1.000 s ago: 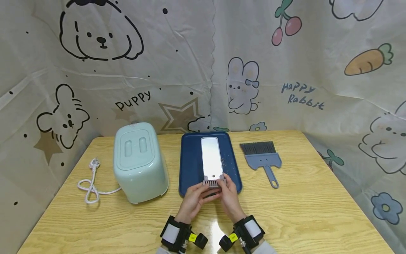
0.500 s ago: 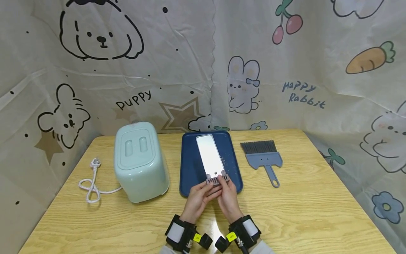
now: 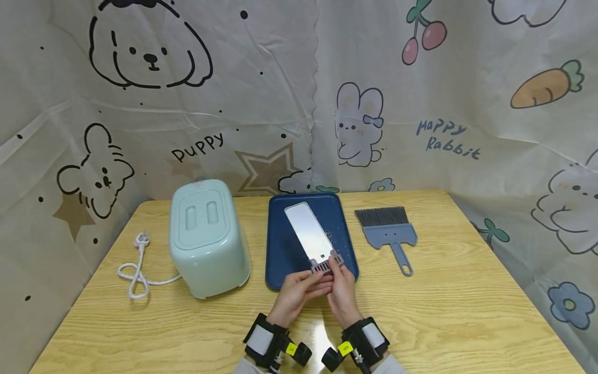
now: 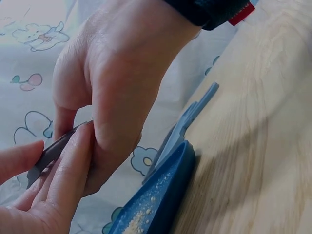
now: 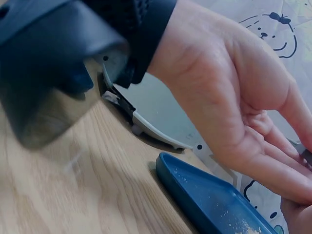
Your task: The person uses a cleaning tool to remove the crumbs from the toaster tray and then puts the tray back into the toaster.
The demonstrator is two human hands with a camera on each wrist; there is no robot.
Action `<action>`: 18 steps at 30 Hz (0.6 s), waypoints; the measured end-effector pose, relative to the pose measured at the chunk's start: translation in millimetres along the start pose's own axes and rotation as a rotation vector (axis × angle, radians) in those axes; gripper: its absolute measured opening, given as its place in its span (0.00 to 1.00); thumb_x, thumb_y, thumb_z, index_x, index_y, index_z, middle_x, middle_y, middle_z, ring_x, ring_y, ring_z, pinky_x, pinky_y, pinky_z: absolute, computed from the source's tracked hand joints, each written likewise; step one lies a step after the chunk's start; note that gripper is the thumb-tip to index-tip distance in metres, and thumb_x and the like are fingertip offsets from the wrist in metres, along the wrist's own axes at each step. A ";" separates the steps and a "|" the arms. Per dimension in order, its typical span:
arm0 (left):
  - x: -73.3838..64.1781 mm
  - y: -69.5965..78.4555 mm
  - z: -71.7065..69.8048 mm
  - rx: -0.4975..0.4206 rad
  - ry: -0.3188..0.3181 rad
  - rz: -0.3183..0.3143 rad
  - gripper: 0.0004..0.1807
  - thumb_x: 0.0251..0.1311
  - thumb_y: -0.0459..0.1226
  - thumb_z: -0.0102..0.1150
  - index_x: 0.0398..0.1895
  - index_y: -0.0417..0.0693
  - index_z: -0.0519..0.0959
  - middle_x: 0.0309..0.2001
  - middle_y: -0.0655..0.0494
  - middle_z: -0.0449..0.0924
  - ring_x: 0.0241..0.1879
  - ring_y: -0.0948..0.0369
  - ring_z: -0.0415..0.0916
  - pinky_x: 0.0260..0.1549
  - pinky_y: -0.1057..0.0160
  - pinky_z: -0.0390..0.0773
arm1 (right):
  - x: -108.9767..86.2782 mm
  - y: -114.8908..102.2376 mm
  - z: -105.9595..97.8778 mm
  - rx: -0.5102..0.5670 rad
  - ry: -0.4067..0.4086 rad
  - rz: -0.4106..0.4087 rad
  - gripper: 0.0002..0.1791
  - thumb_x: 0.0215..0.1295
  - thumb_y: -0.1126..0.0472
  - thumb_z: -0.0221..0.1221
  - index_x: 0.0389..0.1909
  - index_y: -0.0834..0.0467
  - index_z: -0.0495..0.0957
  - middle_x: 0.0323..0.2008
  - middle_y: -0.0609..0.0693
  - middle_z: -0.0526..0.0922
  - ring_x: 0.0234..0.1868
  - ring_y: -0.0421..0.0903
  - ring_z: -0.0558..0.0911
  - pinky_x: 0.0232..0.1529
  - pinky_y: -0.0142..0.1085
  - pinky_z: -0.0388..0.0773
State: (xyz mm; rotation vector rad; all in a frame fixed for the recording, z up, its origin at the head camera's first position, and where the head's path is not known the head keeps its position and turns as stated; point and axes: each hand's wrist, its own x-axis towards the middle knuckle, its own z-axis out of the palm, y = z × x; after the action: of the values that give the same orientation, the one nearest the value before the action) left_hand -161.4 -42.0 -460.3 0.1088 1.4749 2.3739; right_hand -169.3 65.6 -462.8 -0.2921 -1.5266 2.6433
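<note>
Both hands hold a toaster crumb tray [image 3: 306, 228], a long shiny metal plate with a slotted grey end. It slants over a dark blue tray [image 3: 283, 259], its far end pointing to the upper left. My left hand [image 3: 295, 295] pinches the grey end from the left, and my right hand [image 3: 344, 292] grips its right side with the thumb on top. In the left wrist view the crumb tray [image 4: 54, 151] shows edge-on between the fingers. Pale crumbs [image 4: 140, 219] lie scattered in the blue tray. Fingers hide part of the grey end.
Left of the blue tray stands a mint-green toaster [image 3: 210, 259] with its lid on. Its white cord [image 3: 136, 278] and plug [image 3: 141, 240] lie farther left. A blue-grey brush [image 3: 386, 236] with dark bristles lies to the right. A printed curtain [image 3: 280, 78] hangs behind the table.
The crumb tray has turned, its far end swinging left and its grey end shifting right. Both hands have moved slightly right with it, keeping their hold.
</note>
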 end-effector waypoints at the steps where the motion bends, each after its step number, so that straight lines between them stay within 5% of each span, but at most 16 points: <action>1: -0.2 -0.3 -1.1 0.004 0.002 -0.002 0.19 0.59 0.31 0.52 0.47 0.22 0.69 0.41 0.36 0.78 0.37 0.56 0.79 0.43 0.60 0.77 | 0.3 -0.4 -1.7 0.009 -0.007 0.005 0.22 0.69 0.59 0.42 0.54 0.74 0.62 0.37 0.48 0.74 0.38 0.36 0.75 0.36 0.25 0.74; 9: -7.6 6.8 -23.2 0.105 0.014 -0.039 0.25 0.59 0.36 0.53 0.54 0.24 0.64 0.47 0.36 0.75 0.44 0.51 0.76 0.46 0.54 0.75 | 5.3 -10.3 -22.3 0.032 -0.055 0.058 0.25 0.71 0.57 0.38 0.62 0.70 0.54 0.51 0.60 0.69 0.43 0.42 0.77 0.46 0.33 0.76; 18: -22.9 21.7 -58.0 0.278 0.051 -0.038 0.25 0.60 0.38 0.52 0.53 0.24 0.65 0.47 0.37 0.75 0.45 0.49 0.75 0.47 0.52 0.74 | 2.5 -14.2 -54.0 -0.090 -0.069 0.054 0.26 0.71 0.56 0.39 0.61 0.72 0.56 0.51 0.58 0.71 0.42 0.39 0.77 0.46 0.32 0.76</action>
State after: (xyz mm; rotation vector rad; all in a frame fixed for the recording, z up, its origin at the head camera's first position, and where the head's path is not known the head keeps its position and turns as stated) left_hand -159.3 -107.8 -465.0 0.0870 1.8076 2.1437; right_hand -161.3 119.0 -477.1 -0.2537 -1.6847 2.6567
